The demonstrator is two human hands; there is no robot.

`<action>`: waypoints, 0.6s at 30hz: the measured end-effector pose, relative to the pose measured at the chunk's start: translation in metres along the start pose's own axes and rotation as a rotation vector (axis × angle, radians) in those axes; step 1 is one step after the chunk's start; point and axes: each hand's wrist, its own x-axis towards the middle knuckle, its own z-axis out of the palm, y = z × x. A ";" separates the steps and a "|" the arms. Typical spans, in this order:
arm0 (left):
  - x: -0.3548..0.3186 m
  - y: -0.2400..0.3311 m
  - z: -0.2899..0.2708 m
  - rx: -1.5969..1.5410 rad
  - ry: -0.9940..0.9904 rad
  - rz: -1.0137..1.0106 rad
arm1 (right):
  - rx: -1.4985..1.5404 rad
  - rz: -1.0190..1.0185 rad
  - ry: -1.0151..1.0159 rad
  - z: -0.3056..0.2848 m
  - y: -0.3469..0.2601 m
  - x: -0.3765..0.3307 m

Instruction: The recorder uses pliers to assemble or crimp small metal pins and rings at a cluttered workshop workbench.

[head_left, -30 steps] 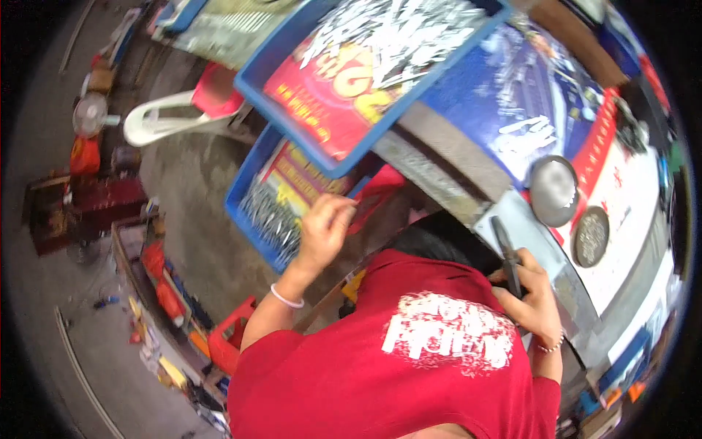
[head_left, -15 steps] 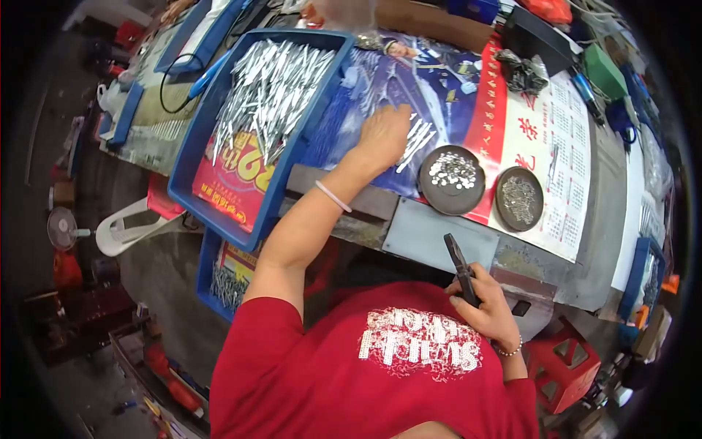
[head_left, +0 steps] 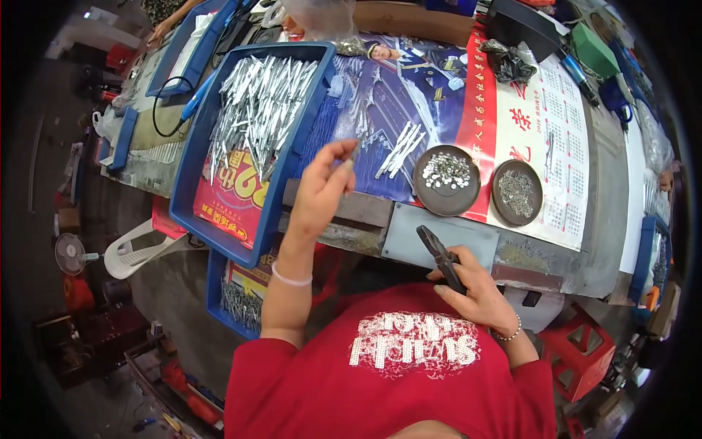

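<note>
My left hand point(head_left: 322, 192) is raised over the table's near edge, thumb and fingers pinched on a small thin metal piece point(head_left: 355, 153), mostly hidden by the fingertips. Black-handled pliers point(head_left: 441, 256) are gripped in my right hand point(head_left: 474, 291), their jaws pointing up and left over a grey plate point(head_left: 409, 235). A small pile of silver metal strips point(head_left: 401, 151) lies on the blue poster, right of my left hand. Beside it stands a round dark dish point(head_left: 431, 202) of small shiny discs. A second dark dish point(head_left: 537, 192) holds small wire-like metal parts.
A big blue tray point(head_left: 183, 192) full of silver strips stands at the left, with a lower blue bin point(head_left: 214, 285) of metal parts beneath. A black crumpled bag point(head_left: 510, 62) and a green box point(head_left: 594, 51) sit at the back right. A red stool point(head_left: 578, 351) is at lower right.
My left hand has come back from the strips on the poster toward me, with a thin piece in its fingers. My right hand with the pliers has shifted slightly left.
</note>
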 end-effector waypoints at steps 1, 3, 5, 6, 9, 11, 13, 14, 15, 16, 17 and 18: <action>-0.010 -0.001 0.001 -0.004 0.002 -0.004 | -0.001 0.004 -0.003 0.002 -0.001 0.003; -0.031 -0.002 0.006 -0.135 0.022 -0.013 | 0.020 0.014 -0.019 0.005 -0.006 0.007; -0.042 -0.004 0.011 -0.124 0.010 0.008 | 0.006 0.016 -0.013 0.008 -0.009 0.011; -0.044 -0.006 0.013 -0.107 -0.013 0.032 | -0.005 0.016 0.005 0.009 -0.011 0.013; -0.046 -0.012 0.024 -0.158 -0.041 0.055 | -0.031 -0.002 0.068 0.010 -0.016 0.016; -0.047 -0.018 0.029 -0.214 -0.075 0.097 | -0.058 -0.012 0.093 0.011 -0.019 0.017; -0.047 -0.023 0.031 -0.180 -0.110 0.106 | -0.096 -0.008 0.136 0.011 -0.024 0.018; -0.046 -0.027 0.034 -0.138 -0.155 0.116 | -0.103 -0.003 0.129 0.011 -0.025 0.020; -0.044 -0.033 0.036 -0.117 -0.165 0.198 | -0.112 -0.021 0.146 0.011 -0.025 0.021; -0.041 -0.037 0.039 -0.124 -0.160 0.197 | -0.119 -0.038 0.165 0.011 -0.025 0.023; -0.039 -0.039 0.040 -0.116 -0.153 0.269 | -0.124 -0.035 0.159 0.011 -0.026 0.024; -0.038 -0.041 0.041 -0.108 -0.146 0.340 | -0.137 -0.044 0.169 0.011 -0.027 0.025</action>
